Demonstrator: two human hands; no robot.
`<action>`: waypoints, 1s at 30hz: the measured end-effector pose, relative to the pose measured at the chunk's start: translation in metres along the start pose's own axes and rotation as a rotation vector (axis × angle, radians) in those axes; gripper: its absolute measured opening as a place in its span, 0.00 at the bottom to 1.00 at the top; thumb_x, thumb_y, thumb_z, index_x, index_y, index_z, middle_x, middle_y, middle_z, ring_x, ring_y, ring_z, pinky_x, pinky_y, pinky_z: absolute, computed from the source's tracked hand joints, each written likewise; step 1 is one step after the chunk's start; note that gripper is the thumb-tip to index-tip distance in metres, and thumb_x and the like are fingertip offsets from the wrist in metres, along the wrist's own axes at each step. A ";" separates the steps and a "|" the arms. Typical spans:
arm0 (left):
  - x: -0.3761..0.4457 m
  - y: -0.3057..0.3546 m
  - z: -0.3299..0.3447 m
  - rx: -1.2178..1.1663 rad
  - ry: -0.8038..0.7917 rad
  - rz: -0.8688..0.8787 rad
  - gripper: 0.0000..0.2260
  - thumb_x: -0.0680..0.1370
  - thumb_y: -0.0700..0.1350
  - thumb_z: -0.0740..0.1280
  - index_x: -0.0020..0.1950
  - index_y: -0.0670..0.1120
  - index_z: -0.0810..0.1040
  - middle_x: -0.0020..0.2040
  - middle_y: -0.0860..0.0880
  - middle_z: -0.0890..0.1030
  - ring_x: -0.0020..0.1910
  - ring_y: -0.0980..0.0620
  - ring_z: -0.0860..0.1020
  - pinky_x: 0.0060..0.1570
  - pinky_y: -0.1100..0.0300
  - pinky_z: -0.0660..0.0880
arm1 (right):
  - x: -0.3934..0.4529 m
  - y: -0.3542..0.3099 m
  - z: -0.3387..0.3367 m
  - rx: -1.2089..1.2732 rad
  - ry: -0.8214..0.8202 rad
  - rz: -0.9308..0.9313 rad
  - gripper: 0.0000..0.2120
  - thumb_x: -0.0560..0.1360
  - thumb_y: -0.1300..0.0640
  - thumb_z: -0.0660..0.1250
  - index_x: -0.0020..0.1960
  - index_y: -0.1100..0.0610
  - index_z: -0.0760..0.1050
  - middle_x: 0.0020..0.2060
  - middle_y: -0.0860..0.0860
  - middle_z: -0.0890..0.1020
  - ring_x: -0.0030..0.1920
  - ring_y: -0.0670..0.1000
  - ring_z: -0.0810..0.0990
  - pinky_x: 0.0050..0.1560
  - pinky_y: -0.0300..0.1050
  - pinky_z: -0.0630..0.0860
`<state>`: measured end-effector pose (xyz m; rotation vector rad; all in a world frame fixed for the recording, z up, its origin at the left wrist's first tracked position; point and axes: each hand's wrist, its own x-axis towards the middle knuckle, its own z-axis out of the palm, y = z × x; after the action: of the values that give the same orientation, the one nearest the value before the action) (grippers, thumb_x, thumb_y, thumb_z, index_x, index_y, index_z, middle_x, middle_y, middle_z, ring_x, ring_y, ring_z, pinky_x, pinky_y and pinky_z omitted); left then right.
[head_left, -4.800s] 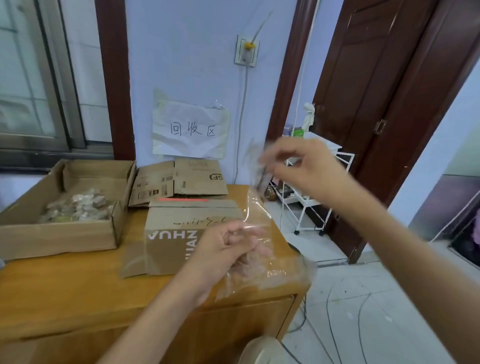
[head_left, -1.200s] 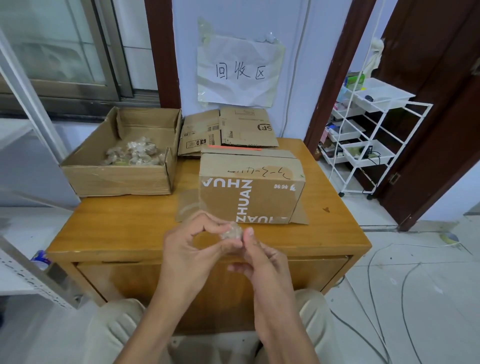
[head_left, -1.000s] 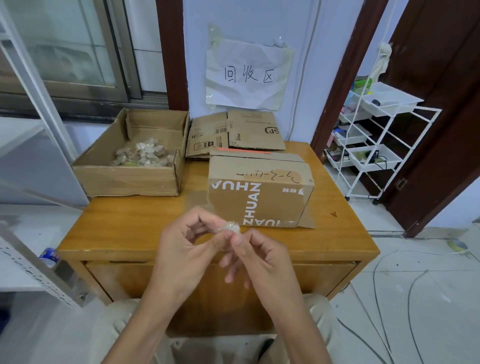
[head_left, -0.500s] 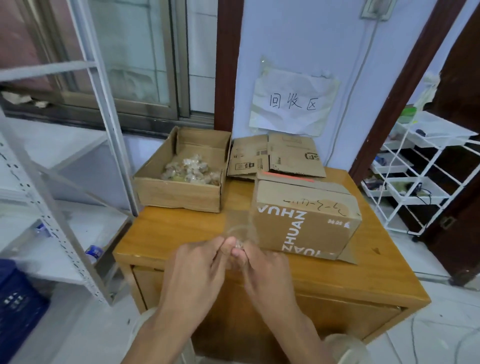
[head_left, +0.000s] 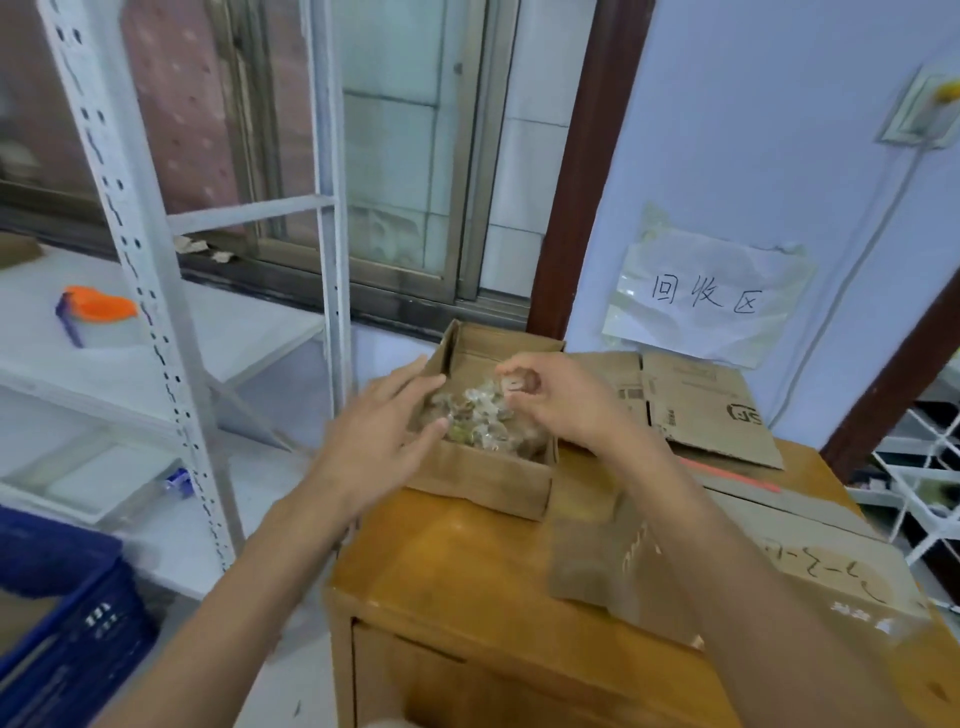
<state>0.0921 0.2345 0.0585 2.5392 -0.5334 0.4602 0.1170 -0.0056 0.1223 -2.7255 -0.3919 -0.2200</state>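
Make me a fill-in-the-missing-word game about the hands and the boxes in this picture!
1. The left hand and the right hand reach to the open box, which is made of ____.
2. That box stands on a table made of ____.
3. The jar on the shelf has an ____ lid.
4. The paper sign is stuck to the ____.
Missing words: cardboard, wood, orange, wall.

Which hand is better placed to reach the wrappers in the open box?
Right, probably. The right hand is over the wrappers inside the box, fingers curled; the left hand is open at the box's left wall.
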 end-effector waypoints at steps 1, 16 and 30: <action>0.007 -0.008 0.005 -0.006 -0.008 0.013 0.31 0.79 0.67 0.52 0.79 0.56 0.68 0.81 0.57 0.63 0.78 0.52 0.63 0.74 0.47 0.67 | 0.023 0.003 0.006 -0.065 -0.070 -0.008 0.20 0.79 0.56 0.72 0.70 0.45 0.78 0.63 0.49 0.83 0.60 0.50 0.82 0.61 0.51 0.79; 0.023 -0.066 0.037 -0.301 0.115 -0.114 0.19 0.83 0.56 0.65 0.75 0.58 0.73 0.81 0.57 0.64 0.81 0.56 0.57 0.79 0.47 0.58 | 0.125 0.002 0.041 -0.157 -0.584 0.059 0.30 0.81 0.70 0.52 0.76 0.48 0.74 0.77 0.51 0.69 0.62 0.54 0.76 0.50 0.37 0.77; 0.001 0.171 0.076 -0.186 0.053 0.389 0.19 0.84 0.57 0.60 0.73 0.55 0.75 0.71 0.51 0.74 0.76 0.47 0.62 0.72 0.48 0.64 | -0.100 0.108 -0.120 -0.222 -0.389 0.234 0.15 0.83 0.52 0.67 0.69 0.48 0.79 0.59 0.43 0.80 0.63 0.45 0.77 0.64 0.39 0.68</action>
<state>0.0320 0.0570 0.0654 2.2414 -1.0077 0.5827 0.0425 -0.1728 0.1746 -2.9996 -0.1529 0.3549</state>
